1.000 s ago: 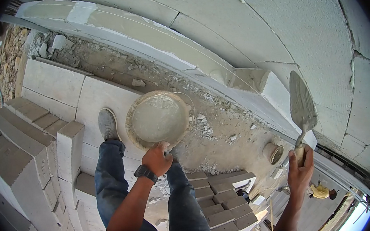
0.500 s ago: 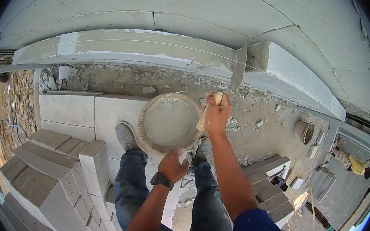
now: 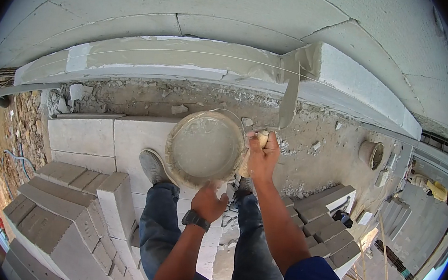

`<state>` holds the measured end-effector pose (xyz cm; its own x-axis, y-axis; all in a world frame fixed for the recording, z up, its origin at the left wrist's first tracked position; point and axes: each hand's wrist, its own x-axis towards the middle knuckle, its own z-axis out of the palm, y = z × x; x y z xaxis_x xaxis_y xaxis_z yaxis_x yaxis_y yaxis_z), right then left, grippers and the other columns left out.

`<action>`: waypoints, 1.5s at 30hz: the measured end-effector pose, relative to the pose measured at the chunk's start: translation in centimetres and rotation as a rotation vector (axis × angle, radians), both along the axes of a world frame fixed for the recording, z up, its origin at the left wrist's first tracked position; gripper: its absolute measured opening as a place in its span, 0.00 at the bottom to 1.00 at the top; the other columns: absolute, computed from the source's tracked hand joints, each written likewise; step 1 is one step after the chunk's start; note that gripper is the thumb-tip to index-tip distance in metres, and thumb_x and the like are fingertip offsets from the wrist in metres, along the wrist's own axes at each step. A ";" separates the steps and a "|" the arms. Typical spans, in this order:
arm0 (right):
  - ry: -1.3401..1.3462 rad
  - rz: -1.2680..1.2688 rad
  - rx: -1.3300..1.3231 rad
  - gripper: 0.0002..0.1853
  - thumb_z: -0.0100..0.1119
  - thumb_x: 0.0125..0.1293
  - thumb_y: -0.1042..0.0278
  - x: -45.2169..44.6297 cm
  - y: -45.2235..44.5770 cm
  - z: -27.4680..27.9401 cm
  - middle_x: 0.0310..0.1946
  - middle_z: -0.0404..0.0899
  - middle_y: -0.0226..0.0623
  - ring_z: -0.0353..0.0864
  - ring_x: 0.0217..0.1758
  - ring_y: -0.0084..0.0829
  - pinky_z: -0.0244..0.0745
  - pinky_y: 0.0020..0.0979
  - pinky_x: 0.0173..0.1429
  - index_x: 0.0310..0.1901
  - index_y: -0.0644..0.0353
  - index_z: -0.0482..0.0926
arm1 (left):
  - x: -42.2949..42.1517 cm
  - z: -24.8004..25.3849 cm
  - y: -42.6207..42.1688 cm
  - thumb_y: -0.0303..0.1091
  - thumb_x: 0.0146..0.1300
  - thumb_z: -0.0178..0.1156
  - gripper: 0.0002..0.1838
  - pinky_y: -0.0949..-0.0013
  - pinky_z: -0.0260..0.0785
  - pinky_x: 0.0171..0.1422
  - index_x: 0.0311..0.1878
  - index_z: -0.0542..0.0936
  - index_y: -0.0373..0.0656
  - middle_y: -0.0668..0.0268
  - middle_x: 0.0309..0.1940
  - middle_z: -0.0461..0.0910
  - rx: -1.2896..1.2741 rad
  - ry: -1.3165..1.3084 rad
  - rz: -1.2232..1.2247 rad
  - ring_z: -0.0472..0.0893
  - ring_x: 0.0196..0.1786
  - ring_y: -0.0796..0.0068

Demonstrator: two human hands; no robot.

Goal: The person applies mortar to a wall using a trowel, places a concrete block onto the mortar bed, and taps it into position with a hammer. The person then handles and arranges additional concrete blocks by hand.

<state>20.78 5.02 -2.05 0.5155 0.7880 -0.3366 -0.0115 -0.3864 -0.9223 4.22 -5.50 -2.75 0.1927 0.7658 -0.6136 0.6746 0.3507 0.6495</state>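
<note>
My right hand is closed round the light handle of a trowel. The trowel's narrow blade points up and away, its tip by the inner corner where a low course of blocks meets a taller block. Grey mortar coats the top of the course and the end face of the taller block. My left hand is closed at the near rim of a bucket; its fingertips are partly hidden there. Wet grey mortar fills much of the bucket, which stands between my feet and the wall.
A string line runs along the course. Stacked grey blocks stand at left, with more blocks at right. Rubble lies along the wall's foot. A second bucket lies farther right, and another person is beyond.
My right hand and the trowel have come slightly down toward me, the blade dropping lower at the corner. More mortar shows on the taller block's end face. My left hand stays at the bucket rim.
</note>
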 end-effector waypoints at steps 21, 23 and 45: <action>0.183 0.061 -0.148 0.05 0.65 0.71 0.70 2.5 0.7 -2.6 0.28 0.78 0.26 0.75 0.25 0.17 0.73 0.25 0.27 0.39 0.59 0.78 | 0.3 -1.0 -0.9 0.36 0.60 0.67 0.22 0.51 0.79 0.56 0.56 0.81 0.40 0.49 0.48 0.87 0.018 -0.012 0.030 0.86 0.51 0.47; 0.217 0.003 -0.133 0.07 0.67 0.70 0.69 1.6 4.0 -3.1 0.27 0.78 0.27 0.75 0.24 0.18 0.73 0.26 0.25 0.38 0.58 0.78 | 0.5 -1.0 -1.2 0.37 0.60 0.67 0.22 0.50 0.78 0.56 0.57 0.81 0.39 0.49 0.49 0.86 0.004 -0.022 0.025 0.86 0.52 0.45; 0.125 0.022 -0.023 0.06 0.67 0.69 0.73 2.2 -1.8 -5.4 0.27 0.79 0.25 0.74 0.25 0.15 0.72 0.25 0.27 0.39 0.59 0.77 | 1.1 -1.5 -1.6 0.35 0.59 0.67 0.23 0.50 0.79 0.58 0.59 0.81 0.41 0.48 0.51 0.86 -0.005 -0.015 -0.001 0.86 0.52 0.44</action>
<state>23.00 3.17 -7.47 0.4512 0.7898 -0.4155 -0.1175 -0.4089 -0.9050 5.36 -7.14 -4.30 0.2025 0.7625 -0.6144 0.6654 0.3532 0.6577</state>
